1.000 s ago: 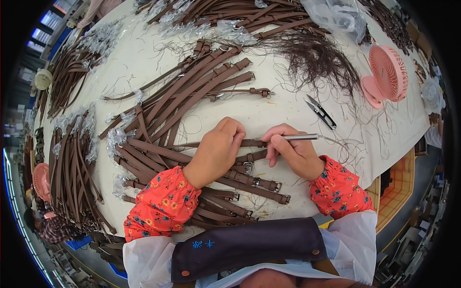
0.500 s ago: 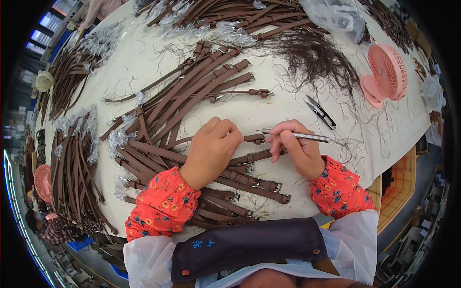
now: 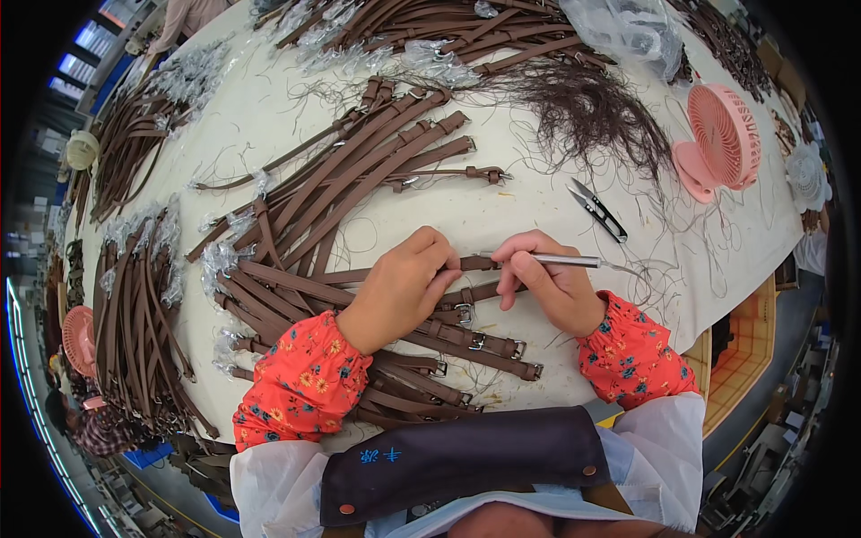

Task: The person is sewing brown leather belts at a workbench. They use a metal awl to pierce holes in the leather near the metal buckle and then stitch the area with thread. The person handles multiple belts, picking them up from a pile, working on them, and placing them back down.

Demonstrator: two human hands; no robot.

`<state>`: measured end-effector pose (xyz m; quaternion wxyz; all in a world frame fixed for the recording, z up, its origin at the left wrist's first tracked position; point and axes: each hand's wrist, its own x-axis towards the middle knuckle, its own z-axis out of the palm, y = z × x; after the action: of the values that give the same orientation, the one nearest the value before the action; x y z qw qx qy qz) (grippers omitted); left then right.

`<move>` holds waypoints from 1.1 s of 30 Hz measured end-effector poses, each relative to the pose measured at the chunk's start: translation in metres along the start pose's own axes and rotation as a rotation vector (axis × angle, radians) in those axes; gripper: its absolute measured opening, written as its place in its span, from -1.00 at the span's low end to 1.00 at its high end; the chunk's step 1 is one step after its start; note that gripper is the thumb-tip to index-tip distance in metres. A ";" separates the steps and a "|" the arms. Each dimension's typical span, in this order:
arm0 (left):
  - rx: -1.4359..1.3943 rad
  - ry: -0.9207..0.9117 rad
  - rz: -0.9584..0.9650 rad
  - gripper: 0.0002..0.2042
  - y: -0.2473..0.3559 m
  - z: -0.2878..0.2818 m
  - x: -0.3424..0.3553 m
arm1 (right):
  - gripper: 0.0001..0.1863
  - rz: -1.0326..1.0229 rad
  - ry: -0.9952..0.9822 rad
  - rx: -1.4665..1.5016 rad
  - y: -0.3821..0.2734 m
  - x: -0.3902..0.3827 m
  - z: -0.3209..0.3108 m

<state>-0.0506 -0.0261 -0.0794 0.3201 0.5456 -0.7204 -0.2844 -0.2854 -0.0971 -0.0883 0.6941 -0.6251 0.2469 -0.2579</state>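
My left hand [image 3: 405, 285] is closed in a pinch on a brown buckled strap [image 3: 348, 276], one of several fanned out over the white table. The strap's end shows just past the fingertips, between my two hands. My right hand [image 3: 554, 280] grips a slim silver pen-shaped metal tool [image 3: 569, 261] between thumb and fingers. Its tip points left at that strap end; whether it touches is too small to tell. Beneath my hands lie more brown straps [image 3: 471, 339] with metal buckles. Black-handled thread snips [image 3: 598, 212] lie beyond my right hand.
Loose dark thread [image 3: 587, 103] is heaped at the back right, beside a pink fan [image 3: 720, 139]. Bundles of straps with clear plastic wrap lie at the left [image 3: 143, 314] and far side [image 3: 448, 31]. A plastic bag [image 3: 632, 34] rests at the back.
My left hand has turned and shifted slightly right, and the strap now shows its broad side. The tool in my right hand has moved a little left and lies more level.
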 end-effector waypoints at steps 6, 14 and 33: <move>0.008 0.007 -0.065 -0.92 0.001 -0.001 0.003 | -0.72 0.049 -0.050 0.046 0.001 0.000 -0.001; 0.018 0.008 -0.072 -0.91 -0.001 0.000 0.002 | -0.71 0.069 -0.076 0.032 0.001 0.000 -0.001; -0.048 0.023 -0.142 -0.91 0.003 -0.002 0.004 | -0.71 0.087 -0.057 0.009 -0.003 0.001 0.000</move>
<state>-0.0518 -0.0290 -0.0752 0.3203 0.5906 -0.6691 -0.3176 -0.2847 -0.0978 -0.0852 0.7141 -0.6177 0.2529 -0.2109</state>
